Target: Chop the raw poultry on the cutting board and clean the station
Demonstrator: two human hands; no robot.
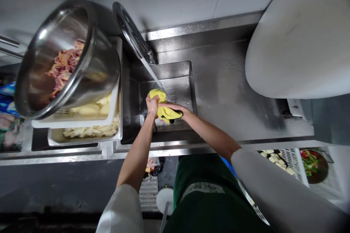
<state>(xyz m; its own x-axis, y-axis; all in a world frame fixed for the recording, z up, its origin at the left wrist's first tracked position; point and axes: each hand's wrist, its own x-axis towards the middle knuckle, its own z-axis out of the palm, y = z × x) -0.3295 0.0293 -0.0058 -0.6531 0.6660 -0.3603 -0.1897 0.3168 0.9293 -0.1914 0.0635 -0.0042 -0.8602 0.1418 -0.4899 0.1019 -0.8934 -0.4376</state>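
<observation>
Over the sink basin, a bunched yellow cloth with black edging is held between both of my hands. My left hand is closed around its left side, with the fingers wrapped into the folds. From the right, my right hand grips the cloth, and a loose end with a black edge hangs below it. Some of the fingers are hidden by the cloth. A curved metal faucet stands behind, and a stream of water runs from it down to the cloth.
At left, a tilted steel bowl of raw meat pieces rests on a white basket holding peeled potatoes. Under that is a metal tray of pale strips. A large white rounded object fills the upper right. Vegetable containers sit lower right.
</observation>
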